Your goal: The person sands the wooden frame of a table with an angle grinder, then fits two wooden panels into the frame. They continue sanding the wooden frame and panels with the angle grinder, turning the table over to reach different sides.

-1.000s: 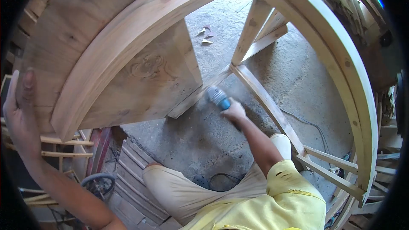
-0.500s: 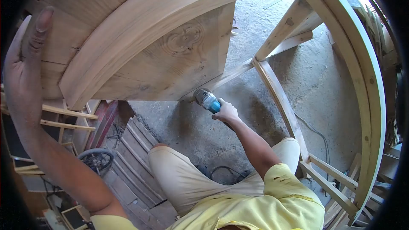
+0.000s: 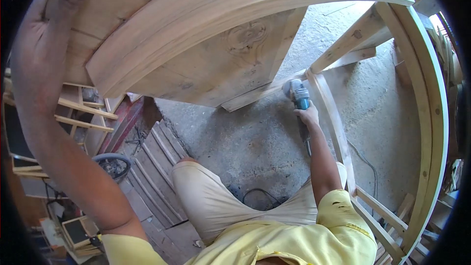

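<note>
My right hand (image 3: pixel 307 114) is wrapped around the teal body of an angle grinder (image 3: pixel 299 93). The grinder's grey head meets a low wooden rail (image 3: pixel 260 96), close to where that rail joins an upright of the frame. High on the left, my left hand (image 3: pixel 49 24) is raised with its fingers stretched out along a wooden panel (image 3: pixel 105 17), partly cut off by the view's dark edge. Beside it runs a thick curved wooden beam (image 3: pixel 196 27), with a flat knotted board (image 3: pixel 221 61) below.
A curved wooden post (image 3: pixel 431 118) and slanted struts (image 3: pixel 351 37) stand on the right. A cord (image 3: pixel 365 159) lies on the concrete floor (image 3: pixel 245 142). Ribbed boards (image 3: pixel 157 172), a small wheel (image 3: pixel 112 166) and pieces of wood lie to the left.
My right hand has moved the grinder to the right along the low rail, toward the upright. My left hand sits higher in view, and the wooden structure has shifted and tilted in the picture.
</note>
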`<state>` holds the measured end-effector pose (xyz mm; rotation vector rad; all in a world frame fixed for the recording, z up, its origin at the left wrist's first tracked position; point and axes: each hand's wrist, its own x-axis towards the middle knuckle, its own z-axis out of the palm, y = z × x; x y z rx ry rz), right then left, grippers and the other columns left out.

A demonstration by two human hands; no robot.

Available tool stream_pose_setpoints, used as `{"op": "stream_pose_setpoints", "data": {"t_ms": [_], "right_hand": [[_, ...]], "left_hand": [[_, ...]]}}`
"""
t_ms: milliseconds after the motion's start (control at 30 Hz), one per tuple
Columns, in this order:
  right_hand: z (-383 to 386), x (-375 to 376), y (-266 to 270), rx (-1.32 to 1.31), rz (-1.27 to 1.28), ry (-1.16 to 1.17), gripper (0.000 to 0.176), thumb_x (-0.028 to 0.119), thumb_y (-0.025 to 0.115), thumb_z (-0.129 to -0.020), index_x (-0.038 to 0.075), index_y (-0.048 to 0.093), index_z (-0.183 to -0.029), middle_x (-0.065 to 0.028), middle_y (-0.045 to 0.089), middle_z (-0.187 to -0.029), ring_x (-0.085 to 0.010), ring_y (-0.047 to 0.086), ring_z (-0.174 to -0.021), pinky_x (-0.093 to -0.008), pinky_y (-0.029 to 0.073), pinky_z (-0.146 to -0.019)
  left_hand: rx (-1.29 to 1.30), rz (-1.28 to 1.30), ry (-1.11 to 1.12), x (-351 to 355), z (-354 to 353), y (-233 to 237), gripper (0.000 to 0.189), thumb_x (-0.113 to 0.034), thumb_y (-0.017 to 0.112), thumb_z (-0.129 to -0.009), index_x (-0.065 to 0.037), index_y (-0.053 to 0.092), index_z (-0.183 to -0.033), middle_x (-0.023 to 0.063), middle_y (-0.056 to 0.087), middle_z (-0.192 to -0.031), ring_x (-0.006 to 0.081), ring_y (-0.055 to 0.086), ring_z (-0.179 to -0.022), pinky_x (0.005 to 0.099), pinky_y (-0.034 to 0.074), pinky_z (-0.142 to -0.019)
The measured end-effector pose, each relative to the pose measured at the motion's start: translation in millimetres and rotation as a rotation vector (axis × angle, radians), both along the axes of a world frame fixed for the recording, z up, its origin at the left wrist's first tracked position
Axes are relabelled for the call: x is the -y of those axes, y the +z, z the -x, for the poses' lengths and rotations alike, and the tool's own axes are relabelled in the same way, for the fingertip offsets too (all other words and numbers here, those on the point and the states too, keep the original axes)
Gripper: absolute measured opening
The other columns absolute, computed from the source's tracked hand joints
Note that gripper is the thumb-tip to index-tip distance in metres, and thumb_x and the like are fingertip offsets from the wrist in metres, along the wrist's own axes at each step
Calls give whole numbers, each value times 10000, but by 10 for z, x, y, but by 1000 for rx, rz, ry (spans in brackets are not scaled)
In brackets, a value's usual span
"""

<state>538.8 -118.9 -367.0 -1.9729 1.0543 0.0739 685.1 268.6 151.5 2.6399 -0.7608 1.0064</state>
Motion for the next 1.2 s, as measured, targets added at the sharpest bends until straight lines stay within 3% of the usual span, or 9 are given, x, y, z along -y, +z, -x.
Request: {"op": "stream_pose_setpoints", "data": {"t_ms": [133, 367, 533, 800, 933, 1000, 1067, 1133, 1200], "right_hand": [[36, -498, -225, 33, 22, 51, 640, 313, 852, -610, 95, 575, -1144, -197, 696, -1058, -375, 669, -1011, -458, 519, -887], [-216, -1876, 214, -49, 10, 440, 683, 308, 837, -605, 114, 546, -1192, -200, 704, -1027, -394, 679, -978, -472, 537, -863], [-310, -1976, 281, -87, 34, 551, 756, 317, 815, -596, 137, 539, -1276, -202, 695, -1073, -380, 678, -998, -452, 539, -876], [35, -774, 319, -131, 79, 309, 702, 274, 846, -601, 120, 578, -1231, -187, 699, -1089, -352, 671, -1043, -435, 521, -910], [149, -197, 35, 69, 13, 35, 668, 272, 810, -614, 63, 586, -1208, -194, 698, -1064, -351, 674, -999, -429, 512, -886], [312, -177, -136, 146, 41, -125, 633, 252, 798, -616, 38, 588, -1173, -174, 700, -1027, -314, 682, -937, -412, 523, -850], [640, -453, -83, 298, -157, -259, 549, 178, 784, -618, 37, 588, -1112, -119, 686, -942, -241, 663, -842, -382, 532, -767], [1032, -862, 363, 353, -400, -330, 480, 100, 773, -618, 68, 589, -1061, -55, 642, -859, -175, 618, -777, -346, 517, -691], [1369, -1273, 937, 341, -573, -414, 458, 48, 767, -614, 77, 582, -1031, -30, 615, -835, -160, 602, -744, -331, 507, -658]], "left_hand": [[-17, 35, -44, 45, 27, -6, 720, -695, 574, -873, -73, 660, -1227, 102, 707, -1003, 183, 684, -925, 356, 533, -826], [-26, 54, -70, 73, 82, 2, 706, -687, 577, -876, -63, 664, -1195, 106, 706, -976, 193, 686, -900, 359, 529, -800], [-32, 67, -87, 100, 93, -5, 696, -681, 579, -878, -56, 666, -1172, 110, 705, -956, 199, 688, -882, 361, 527, -781], [-42, 90, -89, 153, 138, -26, 683, -672, 582, -881, -44, 671, -1135, 115, 704, -925, 210, 690, -854, 363, 522, -751], [-55, 67, -67, 269, 257, -3, 677, -668, 584, -883, -38, 673, -1116, 118, 703, -910, 215, 691, -840, 365, 520, -736], [70, -159, -75, 269, 324, 94, 615, -628, 584, -901, -19, 648, -960, 133, 654, -788, 287, 666, -741, 392, 494, -664], [18, -172, -80, 275, 327, 132, 614, -668, 539, -888, -56, 591, -874, 141, 633, -756, 382, 626, -673, 496, 491, -617], [-18, -192, -90, 280, 326, 185, 602, -655, 507, -915, -62, 551, -822, 130, 626, -767, 346, 629, -681, 467, 494, -600], [-242, -179, -189, 274, 388, 336, 562, -636, 500, -926, -80, 584, -909, 138, 634, -880, 328, 638, -806, 450, 501, -661]]}}
